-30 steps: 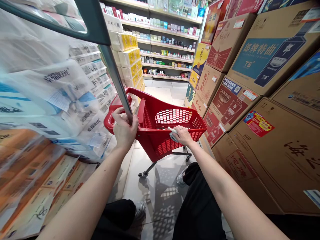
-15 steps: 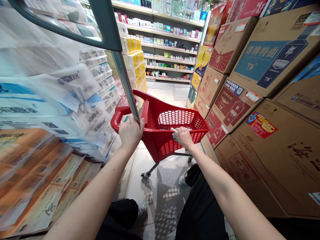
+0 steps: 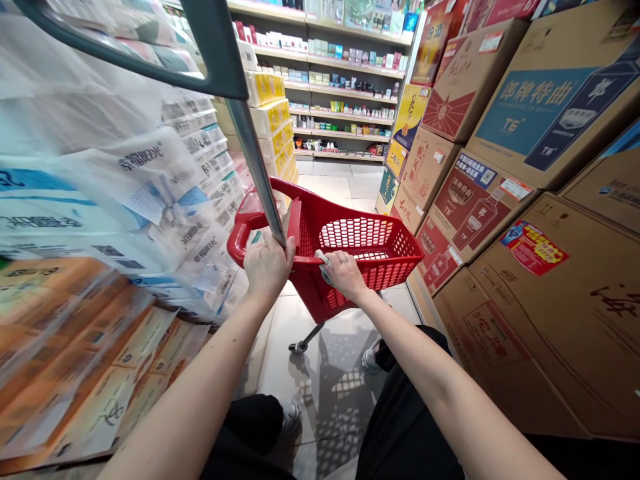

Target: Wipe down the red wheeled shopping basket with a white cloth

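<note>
The person's left hand is closed firmly around a metal pole, which rises from the red plastic shopping cart toward a grey handle loop at the upper left of the frame. The right hand lies on the near rim of the cart, fingers closed over a pale crumpled cloth; what exactly this cloth is, I cannot tell. So the step in hand seems to be holding and guiding the cart — the wire-like basket shows nothing inside it. The cart stands just ahead of the person's shoes, on a tiled floor. Packs of tissue in plastic crowd the left side, and liquor cartons are piled on the right — the way between them is narrow, so a next move calls for careful steering. Far ahead, at the top centre, stand goods shelves.
</note>
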The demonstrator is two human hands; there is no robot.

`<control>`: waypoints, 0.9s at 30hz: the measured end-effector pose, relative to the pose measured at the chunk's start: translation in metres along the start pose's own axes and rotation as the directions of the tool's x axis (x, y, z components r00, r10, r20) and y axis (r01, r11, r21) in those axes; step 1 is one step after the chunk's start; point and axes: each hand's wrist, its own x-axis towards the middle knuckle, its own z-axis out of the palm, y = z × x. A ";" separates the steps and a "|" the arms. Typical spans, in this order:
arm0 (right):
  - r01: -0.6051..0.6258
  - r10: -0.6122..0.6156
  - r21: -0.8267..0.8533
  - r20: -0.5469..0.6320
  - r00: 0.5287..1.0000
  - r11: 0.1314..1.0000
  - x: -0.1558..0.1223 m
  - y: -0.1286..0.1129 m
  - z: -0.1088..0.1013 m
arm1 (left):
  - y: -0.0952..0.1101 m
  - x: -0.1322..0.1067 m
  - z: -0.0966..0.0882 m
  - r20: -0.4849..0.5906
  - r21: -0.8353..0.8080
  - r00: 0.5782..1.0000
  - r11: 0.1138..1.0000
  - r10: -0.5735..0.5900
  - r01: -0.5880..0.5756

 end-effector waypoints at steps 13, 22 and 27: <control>-0.080 0.081 -0.046 0.019 0.997 0.996 -0.003 0.018 -0.008 | 0.034 -0.003 -0.004 0.052 -0.049 0.998 0.998 0.027 -0.025; 0.063 -0.065 0.169 0.009 0.998 0.984 0.003 0.019 -0.020 | 0.040 -0.002 -0.002 0.071 -0.034 0.997 0.999 0.030 -0.027; 0.123 -0.131 0.220 0.023 0.991 0.968 -0.007 0.052 -0.026 | 0.040 -0.001 -0.002 0.082 -0.043 0.996 0.999 0.032 -0.029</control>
